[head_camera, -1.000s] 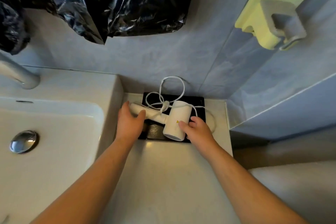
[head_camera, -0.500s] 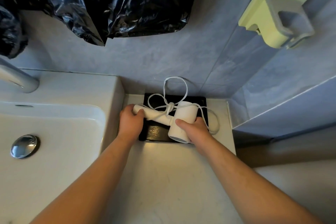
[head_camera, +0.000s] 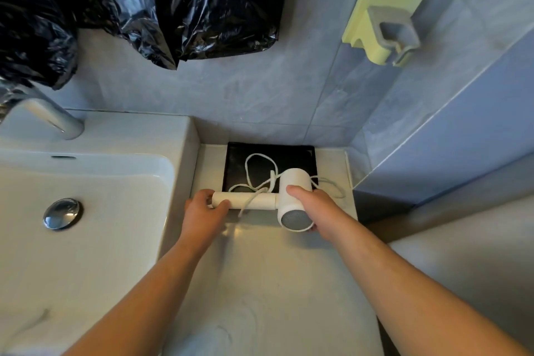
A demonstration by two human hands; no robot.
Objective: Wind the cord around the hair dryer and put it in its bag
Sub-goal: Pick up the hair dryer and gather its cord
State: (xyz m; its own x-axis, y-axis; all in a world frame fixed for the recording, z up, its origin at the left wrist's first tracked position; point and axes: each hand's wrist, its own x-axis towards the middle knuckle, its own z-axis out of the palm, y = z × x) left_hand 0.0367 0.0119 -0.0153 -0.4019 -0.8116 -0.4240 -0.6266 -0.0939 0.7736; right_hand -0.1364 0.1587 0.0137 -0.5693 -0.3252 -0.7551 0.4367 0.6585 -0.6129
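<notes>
Dryer (head_camera: 291, 196), white, is held in both hands over the near edge of a black tray (head_camera: 289, 150). The tray lies on the counter (head_camera: 274, 283) against the tiled wall, just right of the sink (head_camera: 86, 240). Whether the dryer is touching the tray cannot be told. The handle is pointed left towards the sink. The barrel is at the right, with its grey mesh end turned towards the camera.

Left hand (head_camera: 202, 211): fingers and thumb are curled round the free end of the handle. Right hand (head_camera: 313, 205): the barrel is gripped, with the thumb laid over its top. The other fingers are hidden behind and under the barrel, so their spread cannot be told.

Cord (head_camera: 259, 154): not wound. Loose loops are seen on the tray behind the dryer. One strand is draped across the handle and hangs on its near side. Another loop is seen past the tray's right edge, by the right hand.

Surroundings: a chrome drain plug (head_camera: 62, 213) is set in the sink and a faucet (head_camera: 49, 118) stands behind it. Black plastic (head_camera: 173, 3) is hung on the wall above. A yellow-green holder (head_camera: 381, 23) with a grey bracket is fixed to the wall at upper right.
</notes>
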